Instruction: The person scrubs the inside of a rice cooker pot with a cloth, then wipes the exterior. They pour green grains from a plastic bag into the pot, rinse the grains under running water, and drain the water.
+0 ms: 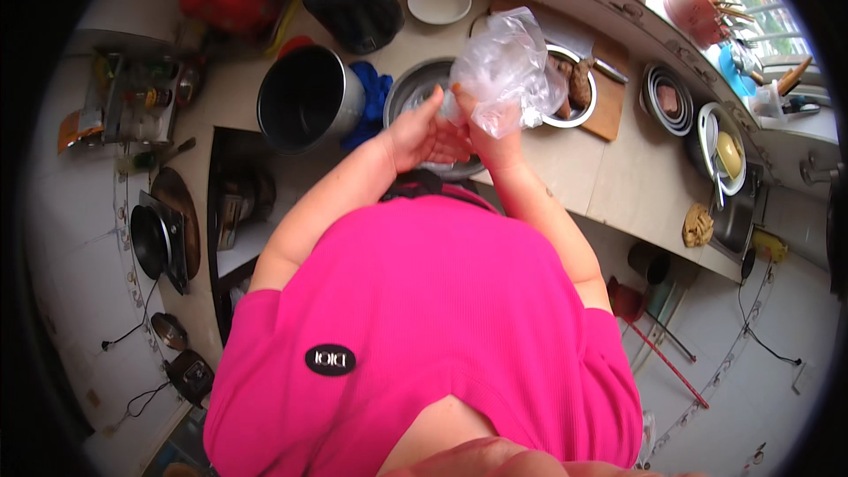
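Observation:
A crumpled clear plastic bag (513, 59) billows over my right hand (487, 126), which grips it and is partly covered by the film. My left hand (424, 136) is close beside it, palm turned up and thumb raised from the fingers. Some film shows between the two hands, but whether the left one pinches it is unclear. Beneath both hands is a steel basin (404, 79) on the counter, its inside mostly hidden. Just right of the bag, a white-rimmed bowl (576, 122) holds brown root vegetables (582, 83).
Left of the basin are a dark inner pot (301, 103), a blue cloth (371, 99) and a black appliance (351, 6). A white plate (438, 1) lies behind. A cleaver (556, 36) rests on the cutting board (609, 109). Stacked bowls (666, 103) stand near the sink (734, 225).

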`<state>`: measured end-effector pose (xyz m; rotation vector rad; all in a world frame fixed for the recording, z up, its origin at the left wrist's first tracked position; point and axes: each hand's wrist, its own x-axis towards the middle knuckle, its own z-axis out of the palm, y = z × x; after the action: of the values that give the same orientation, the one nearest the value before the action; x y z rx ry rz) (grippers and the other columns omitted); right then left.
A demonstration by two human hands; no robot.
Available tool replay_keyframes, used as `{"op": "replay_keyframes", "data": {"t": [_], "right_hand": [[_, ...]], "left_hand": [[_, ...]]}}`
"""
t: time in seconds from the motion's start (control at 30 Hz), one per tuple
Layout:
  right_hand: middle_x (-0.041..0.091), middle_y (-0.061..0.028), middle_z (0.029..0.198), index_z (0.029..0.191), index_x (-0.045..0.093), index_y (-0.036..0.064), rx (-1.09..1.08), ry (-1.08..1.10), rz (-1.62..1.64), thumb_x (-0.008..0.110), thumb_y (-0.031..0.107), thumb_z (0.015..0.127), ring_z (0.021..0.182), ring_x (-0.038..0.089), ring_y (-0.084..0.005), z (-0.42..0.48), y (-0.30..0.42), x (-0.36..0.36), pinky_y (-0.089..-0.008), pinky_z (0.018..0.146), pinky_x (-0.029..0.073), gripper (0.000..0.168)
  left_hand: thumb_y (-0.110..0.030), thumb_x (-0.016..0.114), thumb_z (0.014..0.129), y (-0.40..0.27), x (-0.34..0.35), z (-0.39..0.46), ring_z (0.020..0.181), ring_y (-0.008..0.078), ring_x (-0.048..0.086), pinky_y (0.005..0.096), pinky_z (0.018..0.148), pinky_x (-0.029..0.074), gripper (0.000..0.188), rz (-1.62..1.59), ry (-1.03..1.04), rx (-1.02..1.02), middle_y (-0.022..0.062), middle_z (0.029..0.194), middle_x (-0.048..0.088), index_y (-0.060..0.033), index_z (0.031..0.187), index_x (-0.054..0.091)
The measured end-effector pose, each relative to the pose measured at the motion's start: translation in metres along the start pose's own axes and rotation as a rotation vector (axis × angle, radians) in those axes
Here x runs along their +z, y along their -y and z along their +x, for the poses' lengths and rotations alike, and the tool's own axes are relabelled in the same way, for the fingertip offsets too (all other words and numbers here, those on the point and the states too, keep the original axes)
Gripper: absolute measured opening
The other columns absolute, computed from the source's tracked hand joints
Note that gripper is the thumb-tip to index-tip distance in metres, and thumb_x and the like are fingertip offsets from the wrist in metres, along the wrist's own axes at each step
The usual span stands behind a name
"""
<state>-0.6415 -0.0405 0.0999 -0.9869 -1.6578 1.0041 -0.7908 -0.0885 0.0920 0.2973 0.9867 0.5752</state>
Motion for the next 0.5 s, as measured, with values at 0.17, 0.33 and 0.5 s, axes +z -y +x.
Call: {"op": "replay_keyframes", "data": {"t": [0.17,0.33,0.5], "right_hand": [[0.065,-0.0117,0.098,0.104,0.066,0.010,-0.339,0.353,-0.538,0.065,0.017,0.078,0.096,0.061,-0.0291,-0.011,0.013,0.006,-0.0395,0.084,0.050,0.027],[0.065,-0.0117,0.099,0.100,0.067,0.007,-0.312,0.406,-0.246,0.066,0.014,0.076,0.094,0.061,-0.0304,-0.039,-0.010,-0.001,-0.0405,0.081,0.050,0.025],[0.065,-0.0055,0.089,0.101,0.065,0.005,0.315,0.317,0.267,0.067,0.022,0.088,0.077,0.063,-0.0183,-0.060,-0.018,-0.017,-0.0308,0.065,0.049,0.021]], "left_hand": [[-0.060,0.042,0.093,0.006,0.001,0.008,0.111,0.0280,0.061,0.0441,0.096,0.047,0.065,-0.176,0.209,0.257,0.0119,0.121,0.063,-0.0053,0.125,0.058],[-0.023,0.061,0.092,0.009,-0.008,0.007,0.105,0.0263,0.063,0.0432,0.093,0.049,0.027,0.473,0.024,0.773,0.0108,0.109,0.067,-0.0052,0.113,0.063],[-0.016,0.066,0.089,0.005,0.008,0.008,0.095,0.0225,0.065,0.0398,0.087,0.050,0.016,-0.346,-0.226,0.294,0.0115,0.097,0.068,-0.0024,0.097,0.067]]}}
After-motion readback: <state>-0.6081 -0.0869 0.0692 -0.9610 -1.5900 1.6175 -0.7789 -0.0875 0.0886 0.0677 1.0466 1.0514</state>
